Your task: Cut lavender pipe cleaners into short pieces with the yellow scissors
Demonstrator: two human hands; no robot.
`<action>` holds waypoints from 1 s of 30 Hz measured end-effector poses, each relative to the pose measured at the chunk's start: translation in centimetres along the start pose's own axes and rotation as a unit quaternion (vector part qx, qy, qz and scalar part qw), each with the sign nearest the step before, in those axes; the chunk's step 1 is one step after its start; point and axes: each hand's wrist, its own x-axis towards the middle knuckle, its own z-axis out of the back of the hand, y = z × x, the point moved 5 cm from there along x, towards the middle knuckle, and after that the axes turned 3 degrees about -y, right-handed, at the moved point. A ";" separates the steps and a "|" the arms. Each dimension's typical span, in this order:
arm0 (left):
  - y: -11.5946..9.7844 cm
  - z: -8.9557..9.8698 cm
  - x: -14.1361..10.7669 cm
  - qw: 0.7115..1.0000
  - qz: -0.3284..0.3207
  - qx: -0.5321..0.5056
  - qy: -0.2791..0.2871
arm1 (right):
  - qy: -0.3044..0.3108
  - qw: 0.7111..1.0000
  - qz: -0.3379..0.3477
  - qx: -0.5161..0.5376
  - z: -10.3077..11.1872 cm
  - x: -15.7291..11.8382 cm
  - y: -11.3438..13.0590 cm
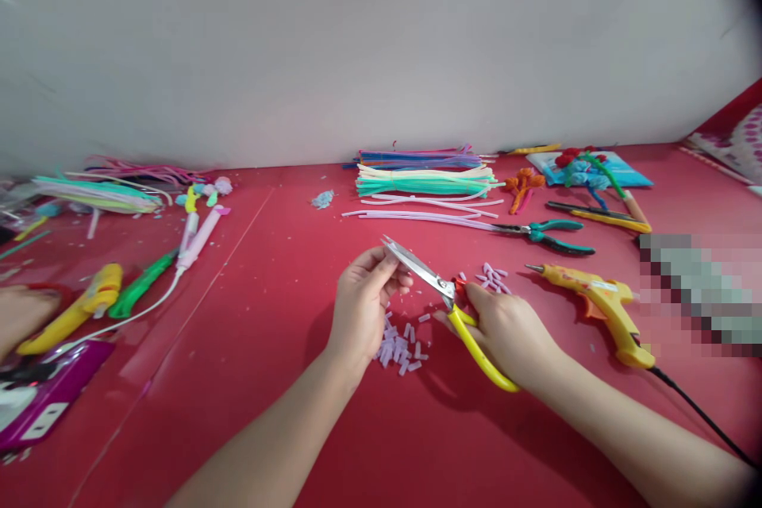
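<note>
My right hand (509, 329) is closed round the yellow handles of a pair of scissors (417, 266), whose blades point up and to the left. The blade tips lie at the fingertips of my left hand (366, 294). Its thumb and fingers are pressed together; what they hold, if anything, is too small to make out. Below the hands, short lilac pieces (396, 349) are scattered on the red table (238, 413). A smaller group of lilac pieces (493, 278) lies just beyond my right hand.
A yellow glue gun (595, 305) with a black cord lies at right, near teal-handled pliers (553, 234). Bundled pipe cleaners (425, 178) lie along the back by the wall. Another person's hand (29, 317) is at far left, beside a yellow glue gun (89, 305).
</note>
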 end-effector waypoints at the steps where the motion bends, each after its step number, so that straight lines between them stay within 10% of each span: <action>1: 0.0 0.0 0.0 1.000 0.002 0.000 -0.003 | 0.001 1.000 -0.001 0.002 0.0 0.0 0.0; 30: 0.4 -0.6 -0.2 0.998 0.046 -0.006 0.036 | -0.009 0.996 -0.070 0.049 0.7 0.8 -1.1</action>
